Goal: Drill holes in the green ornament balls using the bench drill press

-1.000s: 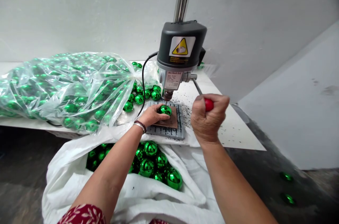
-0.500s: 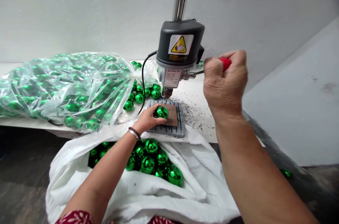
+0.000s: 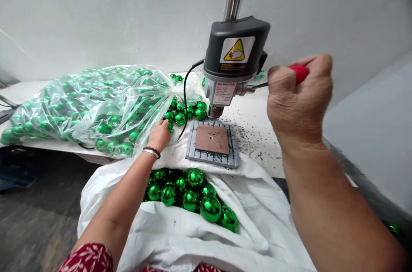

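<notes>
One drill [image 3: 237, 55] is standing on the tabletop [image 3: 264, 128], label [image 3: 223, 93] reading "Mini Bench Drill". Right hand [image 3: 298, 104] is gripping one red knob [image 3: 300, 74]; left, half-curled [image 3: 160, 134], is touching one green ball [image 3: 170, 126] (hold hidden, can't tell).

Right hand [image 3: 299, 100] grips red lever knob [image 3: 300, 74] of mini bench drill [image 3: 236, 51]; left hand [image 3: 160, 134] at shiny green balls [image 3: 180, 118] on desk [image 3: 265, 134], beside clear plastic bag [image 3: 96, 104].

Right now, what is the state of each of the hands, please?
Left hand: fingertips at a green ball beside the clear bag; whether gripping it, cannot be told.
Right hand: closed around the red knob of the drill lever.
</notes>
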Motion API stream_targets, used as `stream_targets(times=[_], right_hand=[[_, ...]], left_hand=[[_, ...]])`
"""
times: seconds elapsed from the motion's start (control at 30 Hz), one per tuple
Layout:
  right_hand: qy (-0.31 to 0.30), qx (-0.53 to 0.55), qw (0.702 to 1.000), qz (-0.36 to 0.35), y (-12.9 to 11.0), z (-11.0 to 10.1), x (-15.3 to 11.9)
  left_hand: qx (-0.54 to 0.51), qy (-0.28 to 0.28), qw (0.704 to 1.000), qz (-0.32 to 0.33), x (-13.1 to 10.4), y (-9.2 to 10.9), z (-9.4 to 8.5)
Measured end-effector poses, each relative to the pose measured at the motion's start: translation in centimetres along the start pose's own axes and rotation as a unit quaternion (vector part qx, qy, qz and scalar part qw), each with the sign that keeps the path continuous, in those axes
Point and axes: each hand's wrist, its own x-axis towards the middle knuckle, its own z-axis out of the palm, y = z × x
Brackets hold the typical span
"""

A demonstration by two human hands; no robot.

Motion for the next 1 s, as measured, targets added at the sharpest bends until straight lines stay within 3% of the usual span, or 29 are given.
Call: stream_targets(times=[0.07, 0.17, 0.3, 0.37, 0.47, 0.53, 0.67, 0.83, 0.93, 1.0], right_hand=[[-0.003, -0.002, 1.000, 0.006, 0.0, 0.0, 0.0], [0.001, 0.006, 1.000, 0.003, 0.1, 0.0, -0.2], [0.015, 0.028, 0.999, -0.025, 0.5, 0.1, -0.3], [0.017, 0.034, 0.999, -0.032, 0.7, 0.1, -0.4], [0.017, 0.037, 0.998, -0.042, 0.9, 0.2, -0.5], [0.015, 0.036, 0.998, -0.052, 0.9, 0.2, -0.6], [0.022, 0.043, 0.997, -0.063, 1.0, 0.2, -0.8], [0.023, 0.035, 0.998, -0.054, 0.9, 0.2, -0.9], [0.025, 0.030, 0.998, -0.051, 0.9, 0.2, -0.9], [0.031, 0.025, 0.998, -0.052, 0.9, 0.2, -0.9]], left_hand=[[0.032, -0.037, 0.999, -0.006, 1.0, -0.3, 0.0], [-0.020, -0.077, 0.997, 0.005, 1.6, -0.6, 0.0], [-0.152, -0.045, 0.987, 0.004, 1.2, -0.7, 0.6], [-0.212, -0.032, 0.975, -0.057, 1.0, -0.8, 1.0], [-0.290, -0.108, 0.933, -0.183, 0.9, -0.6, 1.5], [-0.336, -0.156, 0.901, -0.225, 0.8, -0.2, 1.6], [-0.440, -0.164, 0.859, -0.206, 0.2, 1.2, 1.4], [-0.534, -0.101, 0.828, -0.139, -0.7, 2.8, 0.5], [-0.602, -0.150, 0.776, -0.114, -1.3, 3.8, 0.4], [-0.610, -0.188, 0.762, -0.109, -1.6, 4.5, 0.9]])
